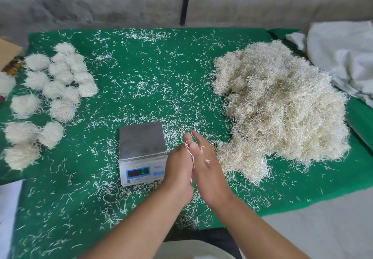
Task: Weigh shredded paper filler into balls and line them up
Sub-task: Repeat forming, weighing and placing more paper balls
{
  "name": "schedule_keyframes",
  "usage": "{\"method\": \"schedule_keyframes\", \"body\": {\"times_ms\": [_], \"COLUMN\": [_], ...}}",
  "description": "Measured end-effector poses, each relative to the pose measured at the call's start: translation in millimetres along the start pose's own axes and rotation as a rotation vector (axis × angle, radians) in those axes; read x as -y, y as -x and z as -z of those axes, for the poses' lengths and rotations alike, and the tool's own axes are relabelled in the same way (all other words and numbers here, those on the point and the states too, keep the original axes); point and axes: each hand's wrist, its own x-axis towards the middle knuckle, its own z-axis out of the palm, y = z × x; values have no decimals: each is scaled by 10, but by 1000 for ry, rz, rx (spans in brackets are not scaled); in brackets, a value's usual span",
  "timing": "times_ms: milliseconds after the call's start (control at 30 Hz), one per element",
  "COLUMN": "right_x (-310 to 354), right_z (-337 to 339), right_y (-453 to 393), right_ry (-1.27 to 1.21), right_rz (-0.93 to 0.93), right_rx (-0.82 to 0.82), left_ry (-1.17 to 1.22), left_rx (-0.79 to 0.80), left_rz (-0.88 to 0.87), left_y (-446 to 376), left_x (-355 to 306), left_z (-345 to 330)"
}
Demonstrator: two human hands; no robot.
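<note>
Rough grey concrete wall (pixel 101 0) behind, crossed by a dark upright strap (pixel 185 2). Below it, green felt-like table cover (pixel 141 67) littered all over with stray pale paper shreds (pixel 145 85).

On the right of the cover, large loose heap of cream shredded paper filler (pixel 282 105), reaching almost to the near edge. Beyond the heap, at the far right, crumpled white cloth (pixel 343 52).

On the left, about fifteen fluffy cream balls of shredded paper (pixel 60 77), laid in rough rows running from far to near, many touching their neighbours. At the far left edge, corner of a brown cardboard box (pixel 8 50).

Near the middle, small grey digital scale with a bare square steel pan (pixel 142 139), blue-framed display lit and reading 0.1, as far as legible.

Just right of the scale, left hand (pixel 179 168) and right hand (pixel 207 163) pressed palm to palm, fingers straight and pointing away, gripping nothing. Few thin paper strands (pixel 190 153) caught between the palms and clinging to the fingers.
</note>
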Motion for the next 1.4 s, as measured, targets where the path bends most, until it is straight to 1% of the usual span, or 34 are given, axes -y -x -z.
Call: {"method": "schedule_keyframes", "body": {"times_ms": [33,100,167,200,267,333,367,400,433,467,533,567,633,667,700,767,800,867,933,967,1000,1067,1100,1167,1233,1333,1400], "right_x": [-10,-24,-36,-38,42,70,63,50,30,-7,-123,-164,-245,-277,-281,-335,-349,-370,-415,-435,-465,-531,-600,-764,-927,-1150,-1261], "right_z": [-8,-30,36,95,187,179,145,107,87,72,76,86,120,151,193,265,277,254,220,213,209,233,262,352,448,582,653], "right_y": [23,68,82,76,89,80,71,61,58,55,23,-9,-98,-143,-172,-242,-260,-267,-267,-270,-278,-274,-275,-264,-231,-186,-163], "right_ry": [-137,-415,-852,-1038,-1188,-1209,-1237,-1236,-1212,-1151,-938,-836,-694,-659,-645,-663,-688,-749,-879,-904,-878,-761,-696,-572,-532,-501,-473], "right_rz": [-98,-245,-440,-519,-599,-645,-674,-703,-720,-720,-690,-665,-668,-681,-683,-664,-676,-725,-737,-733,-729,-736,-745,-743,-755,-816,-844], "right_rx": [70,129,126,161,244,241,224,190,145,88,-49,-108,-179,-206,-227,-212,-162,-13,167,234,266,250,228,202,183,164,147], "left_ry": [-99,-223,-421,-534,-825,-1162,-1278,-1353,-1424,-1497,-1501,-1390,-1054,-934,-907,-1003,-1087,-1221,-1258,-1249,-1226,-1153,-1116,-1061,-1028,-984,-1018], "left_rx": [-27,-20,11,52,150,126,68,16,9,26,94,138,199,225,256,373,426,442,370,333,303,223,149,-21,-140,-228,-239], "left_rz": [-79,-277,-561,-705,-916,-1049,-1078,-1069,-1003,-935,-848,-789,-635,-600,-614,-658,-677,-709,-740,-741,-712,-608,-570,-545,-554,-497,-429], "left_y": [-28,-61,-89,-86,-69,-75,-81,-76,-61,-60,-75,-90,-102,-116,-122,-146,-171,-271,-409,-498,-593,-797,-907,-1145,-1403,-1756,-1953], "left_x": [9,-12,-18,-2,79,217,270,285,275,285,344,358,334,322,305,290,300,341,340,318,282,176,115,-28,-186,-352,-367], "left_z": [35,122,183,198,208,210,214,210,200,193,207,222,268,307,353,449,485,573,665,719,777,920,1007,1197,1369,1543,1615]}}
